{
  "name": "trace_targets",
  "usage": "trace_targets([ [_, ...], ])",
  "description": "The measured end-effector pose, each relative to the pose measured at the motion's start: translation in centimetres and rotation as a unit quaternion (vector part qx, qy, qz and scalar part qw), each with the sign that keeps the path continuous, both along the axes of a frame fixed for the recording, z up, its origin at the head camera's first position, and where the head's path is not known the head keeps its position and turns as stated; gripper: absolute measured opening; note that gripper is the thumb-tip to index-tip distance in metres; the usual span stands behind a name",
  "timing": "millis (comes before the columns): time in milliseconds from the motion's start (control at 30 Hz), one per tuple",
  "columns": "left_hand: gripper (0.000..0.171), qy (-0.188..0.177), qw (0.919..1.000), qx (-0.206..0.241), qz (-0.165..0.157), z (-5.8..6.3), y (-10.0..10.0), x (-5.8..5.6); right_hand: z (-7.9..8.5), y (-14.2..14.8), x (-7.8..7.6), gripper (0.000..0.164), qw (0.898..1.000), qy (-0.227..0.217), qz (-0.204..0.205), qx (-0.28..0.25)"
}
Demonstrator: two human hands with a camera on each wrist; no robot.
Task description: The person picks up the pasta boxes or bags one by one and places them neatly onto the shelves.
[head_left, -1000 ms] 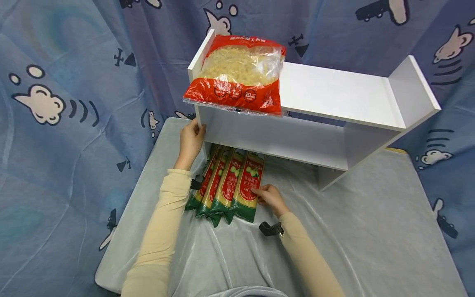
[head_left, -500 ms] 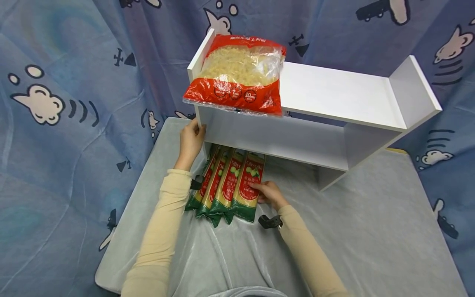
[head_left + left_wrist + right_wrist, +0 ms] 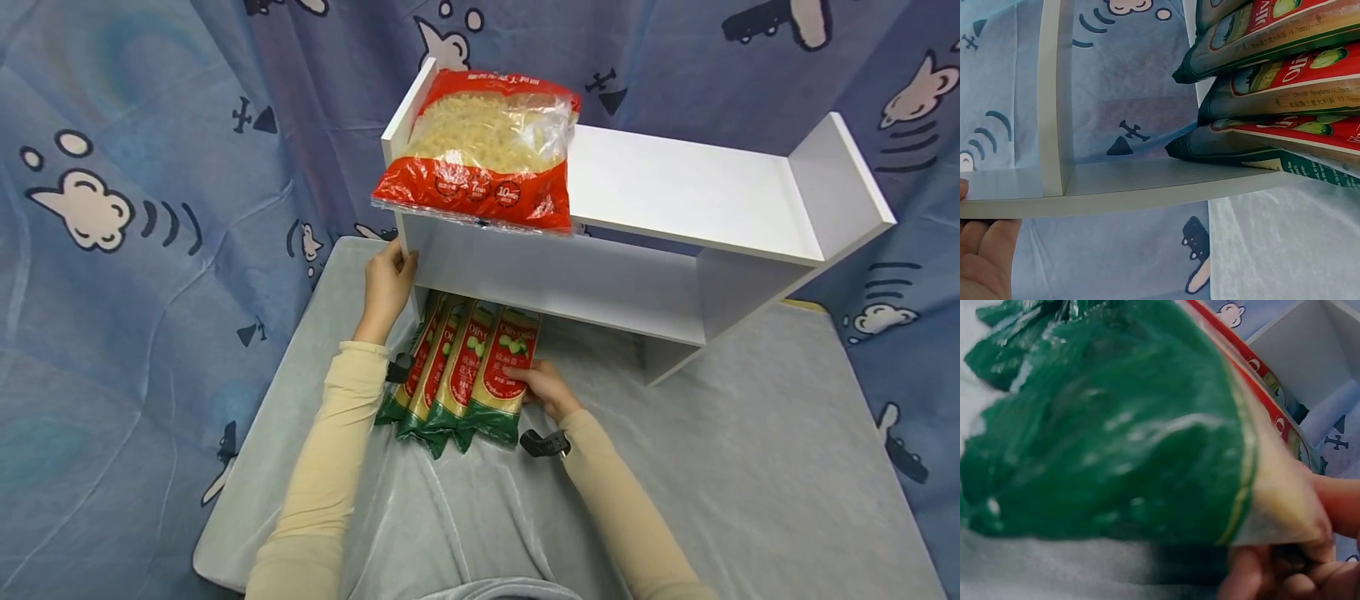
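Note:
My left hand [image 3: 387, 287] grips the front edge of the left side panel of a white shelf [image 3: 637, 179]; in the left wrist view the hand [image 3: 988, 256] has its thumb and fingers on either side of that panel [image 3: 1122, 194]. With my right hand [image 3: 551, 390] I hold the rightmost spaghetti packet [image 3: 506, 367] by its right side, thumb on top and fingers underneath. This red, green and yellow packet [image 3: 1116, 444] fills much of the right wrist view, its near end raised over the cloth. Several like packets [image 3: 457, 375] lie overlapping to its left, their far ends under the shelf.
A red and clear bag of pasta [image 3: 480, 150] leans on the top shelf at the left, its lower end overhanging the front. Grey cloth [image 3: 780, 450] covers the table. A blue patterned curtain [image 3: 150, 317] hangs behind and at the sides.
My right hand has moved slightly up along the packet's side and taken hold of it. The packet has shifted and tilted a little. The left hand stays on the shelf panel.

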State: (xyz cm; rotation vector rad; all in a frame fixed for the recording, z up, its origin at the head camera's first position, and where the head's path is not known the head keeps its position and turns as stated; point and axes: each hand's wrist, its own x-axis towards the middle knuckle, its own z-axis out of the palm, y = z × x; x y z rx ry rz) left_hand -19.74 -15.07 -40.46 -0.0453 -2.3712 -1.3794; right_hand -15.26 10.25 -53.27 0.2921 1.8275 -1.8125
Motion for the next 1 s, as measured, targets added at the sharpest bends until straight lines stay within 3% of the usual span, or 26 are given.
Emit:
trace_targets([
  [400,0.021,-0.003,1.0000,-0.004,0.003,-0.1,0.1,-0.1,-1.5,0.9,1.3,0.030,0.998,0.053,-0.020,0.017],
  [667,0.022,-0.005,1.0000,-0.004,0.003,0.1,0.2,0.0,-2.5,1.1,2.4,0.024,0.994,0.105,-0.035,-0.005],
  [800,0.022,-0.007,1.0000,-0.004,0.003,0.1,0.2,0.0,-1.6,0.8,3.1,0.018,0.992,0.119,-0.031,-0.020],
  [1000,0.022,-0.009,1.0000,-0.001,0.003,0.0,0.2,0.0,1.0,0.2,4.0,0.017,0.990,0.142,0.013,-0.020],
])
